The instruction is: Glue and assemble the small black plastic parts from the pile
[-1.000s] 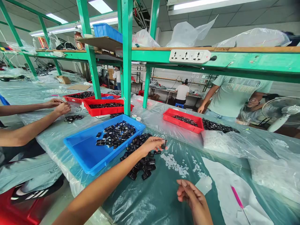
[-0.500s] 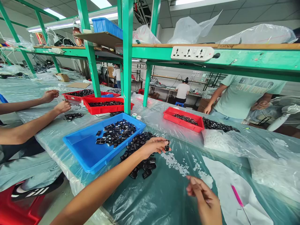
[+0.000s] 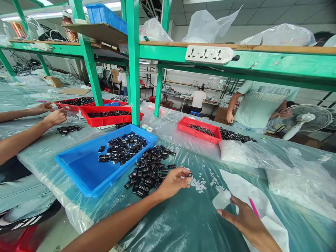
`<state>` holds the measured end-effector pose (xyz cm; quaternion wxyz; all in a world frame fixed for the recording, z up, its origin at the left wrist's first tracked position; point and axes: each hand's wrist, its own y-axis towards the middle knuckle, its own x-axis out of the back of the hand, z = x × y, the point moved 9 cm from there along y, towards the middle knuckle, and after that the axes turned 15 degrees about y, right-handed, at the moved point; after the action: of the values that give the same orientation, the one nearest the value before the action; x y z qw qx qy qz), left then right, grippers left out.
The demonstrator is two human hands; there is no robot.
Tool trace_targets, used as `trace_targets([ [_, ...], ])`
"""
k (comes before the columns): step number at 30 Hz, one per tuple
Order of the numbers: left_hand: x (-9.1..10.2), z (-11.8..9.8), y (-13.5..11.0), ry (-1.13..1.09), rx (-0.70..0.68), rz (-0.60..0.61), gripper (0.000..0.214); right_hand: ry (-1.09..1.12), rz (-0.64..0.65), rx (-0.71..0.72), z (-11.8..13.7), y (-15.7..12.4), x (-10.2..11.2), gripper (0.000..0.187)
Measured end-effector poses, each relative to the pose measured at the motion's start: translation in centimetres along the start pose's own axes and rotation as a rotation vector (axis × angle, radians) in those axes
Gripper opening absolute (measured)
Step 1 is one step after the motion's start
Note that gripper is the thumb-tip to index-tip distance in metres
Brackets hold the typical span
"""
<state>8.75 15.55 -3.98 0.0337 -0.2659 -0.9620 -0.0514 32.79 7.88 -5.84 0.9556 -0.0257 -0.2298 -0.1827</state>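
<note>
Green shelving (image 3: 133, 70) spans the workshop, with a co-worker (image 3: 265, 101) standing beyond it at far right. Below stretches a long table (image 3: 183, 224) under wrinkled clear plastic. Largest on its near part is a blue tray (image 3: 81, 164) at left, partly filled with small black pieces; a red tray (image 3: 196, 134) sits farther off, right of centre. At near right lies a white sheet (image 3: 244, 182); just right of the blue tray spreads a loose pile (image 3: 149, 171) of black pieces.

Both hands have just shifted. The right hand (image 3: 244, 217) has moved right, partly hiding a pink tool (image 3: 254, 208), to reach a translucent white piece (image 3: 221, 200) by the sheet's left edge. Its thumb and a finger are spread at the edges; I cannot tell whether they grip. The left hand (image 3: 175, 182) has come nearer and farther right, keeping one black casing (image 3: 190, 174) pinched at its fingertips, away from the pile and beside scattered white flakes (image 3: 200, 186). So, it seems, attention is turning from the casing alone to the white material.
</note>
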Motion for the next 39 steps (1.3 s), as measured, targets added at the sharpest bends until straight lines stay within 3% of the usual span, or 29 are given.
trace_targets([
  [3,-0.7,-0.1,-0.4,0.079,-0.131,-0.016,0.032,-0.111,0.093,-0.079,-0.9,0.5,-0.7,0.037],
  [10,-0.5,1.0,-0.7,0.183,-0.132,-0.024,0.028,0.223,0.061,-0.009,1.1,0.4,-1.0,0.018],
  [16,-0.8,1.1,-0.9,0.233,-0.108,-0.015,0.028,0.328,0.058,0.012,1.9,0.3,-1.6,0.017],
  [21,-1.5,1.7,-1.0,0.294,-0.065,0.040,0.031,0.604,0.065,0.054,3.9,0.1,-2.3,0.023],
  [29,-2.0,1.5,-1.2,0.380,0.004,0.065,0.038,1.030,0.031,0.037,4.6,-0.8,-3.1,0.039],
  [39,-1.8,2.5,-1.1,0.449,0.026,0.061,0.048,1.431,0.087,0.014,5.1,-1.1,-4.7,0.031],
])
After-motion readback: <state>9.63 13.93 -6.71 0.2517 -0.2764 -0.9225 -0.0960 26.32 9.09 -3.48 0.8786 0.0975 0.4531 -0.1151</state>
